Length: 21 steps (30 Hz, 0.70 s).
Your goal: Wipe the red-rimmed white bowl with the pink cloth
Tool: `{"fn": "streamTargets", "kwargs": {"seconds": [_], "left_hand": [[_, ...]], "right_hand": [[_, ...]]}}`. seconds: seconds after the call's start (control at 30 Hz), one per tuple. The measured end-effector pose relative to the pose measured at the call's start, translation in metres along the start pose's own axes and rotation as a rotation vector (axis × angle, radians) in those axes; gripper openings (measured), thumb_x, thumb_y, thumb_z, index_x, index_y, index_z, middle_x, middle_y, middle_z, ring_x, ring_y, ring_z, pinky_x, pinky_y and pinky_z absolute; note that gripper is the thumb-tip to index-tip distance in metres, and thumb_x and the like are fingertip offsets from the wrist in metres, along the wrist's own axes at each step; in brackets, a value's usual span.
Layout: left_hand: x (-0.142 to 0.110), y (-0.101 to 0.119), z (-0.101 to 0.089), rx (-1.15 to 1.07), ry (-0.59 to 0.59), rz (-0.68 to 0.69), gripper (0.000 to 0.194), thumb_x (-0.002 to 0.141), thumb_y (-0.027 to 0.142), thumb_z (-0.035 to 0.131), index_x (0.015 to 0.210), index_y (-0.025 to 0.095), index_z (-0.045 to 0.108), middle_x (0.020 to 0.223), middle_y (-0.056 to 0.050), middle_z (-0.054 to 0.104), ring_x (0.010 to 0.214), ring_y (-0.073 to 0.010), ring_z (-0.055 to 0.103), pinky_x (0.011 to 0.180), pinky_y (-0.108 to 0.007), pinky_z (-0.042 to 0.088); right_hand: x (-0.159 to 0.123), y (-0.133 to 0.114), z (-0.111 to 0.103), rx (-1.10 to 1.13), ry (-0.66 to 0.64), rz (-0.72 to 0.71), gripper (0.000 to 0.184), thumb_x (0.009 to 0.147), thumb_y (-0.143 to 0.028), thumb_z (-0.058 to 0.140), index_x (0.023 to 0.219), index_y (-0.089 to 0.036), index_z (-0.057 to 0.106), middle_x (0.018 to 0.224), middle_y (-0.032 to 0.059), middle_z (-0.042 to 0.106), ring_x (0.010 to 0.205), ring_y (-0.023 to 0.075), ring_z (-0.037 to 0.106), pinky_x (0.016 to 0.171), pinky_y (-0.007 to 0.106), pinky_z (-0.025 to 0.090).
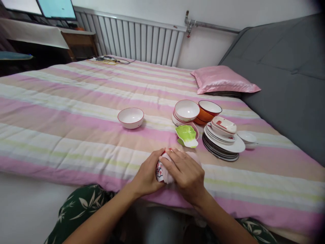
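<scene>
Just above the bed's near edge, my left hand (pixel 148 174) grips a small white bowl (pixel 159 171) with a red and dark floral pattern. Most of the bowl is hidden by my hands and a pale pink cloth (pixel 168 176). My right hand (pixel 186 173) is closed over that cloth and presses it against the bowl. Just beyond my hands lie green leaf-shaped dishes (pixel 187 133). A single white bowl with a red rim (pixel 131 118) sits farther left on the bed.
Stacked white bowls (pixel 186 110), orange bowls (pixel 208 110), a pile of plates (pixel 223 142) and small white dishes (pixel 246 137) stand on the striped bedspread (pixel 83 125). A pink pillow (pixel 223 78) lies by the grey headboard (pixel 284 64). Cables (pixel 111 60) lie at the far edge.
</scene>
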<state>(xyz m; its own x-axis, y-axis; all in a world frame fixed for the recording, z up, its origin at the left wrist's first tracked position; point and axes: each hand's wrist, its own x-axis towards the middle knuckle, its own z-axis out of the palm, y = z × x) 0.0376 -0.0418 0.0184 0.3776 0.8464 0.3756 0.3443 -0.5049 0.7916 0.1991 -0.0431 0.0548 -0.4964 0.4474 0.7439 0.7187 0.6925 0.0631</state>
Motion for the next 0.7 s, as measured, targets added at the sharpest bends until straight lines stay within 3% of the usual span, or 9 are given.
{"fn": "streamTargets", "kwargs": {"seconds": [0.23, 0.5, 0.7], "left_hand": [[0.001, -0.006, 0.0, 0.046, 0.02, 0.052, 0.08, 0.062, 0.012, 0.064, 0.134, 0.023, 0.03, 0.131, -0.01, 0.045, 0.121, -0.0276, 0.045, 0.103, -0.046, 0.039], [0.002, -0.003, -0.001, 0.042, 0.013, 0.025, 0.084, 0.063, 0.013, 0.067, 0.136, 0.025, 0.028, 0.132, -0.01, 0.044, 0.119, -0.0273, 0.046, 0.1, -0.043, 0.041], [0.003, -0.001, -0.002, 0.055, 0.001, 0.012, 0.083, 0.064, 0.022, 0.072, 0.135, 0.024, 0.029, 0.132, -0.01, 0.045, 0.12, -0.0283, 0.046, 0.101, -0.044, 0.041]], "right_hand": [[-0.002, 0.02, 0.002, 0.204, -0.043, 0.135, 0.035, 0.084, -0.009, 0.046, 0.112, -0.022, 0.061, 0.111, 0.0069, 0.067, 0.109, 0.0213, 0.06, 0.091, 0.036, 0.048], [-0.014, 0.031, 0.012, 0.403, 0.034, 0.289, 0.042, 0.076, -0.007, 0.049, 0.113, -0.022, 0.061, 0.112, 0.0073, 0.066, 0.108, 0.0217, 0.06, 0.094, 0.038, 0.048], [-0.032, 0.038, 0.024, 0.597, 0.059, 0.551, 0.05, 0.067, -0.006, 0.053, 0.113, -0.023, 0.061, 0.108, 0.0042, 0.067, 0.1, 0.0218, 0.063, 0.089, 0.036, 0.05]]}}
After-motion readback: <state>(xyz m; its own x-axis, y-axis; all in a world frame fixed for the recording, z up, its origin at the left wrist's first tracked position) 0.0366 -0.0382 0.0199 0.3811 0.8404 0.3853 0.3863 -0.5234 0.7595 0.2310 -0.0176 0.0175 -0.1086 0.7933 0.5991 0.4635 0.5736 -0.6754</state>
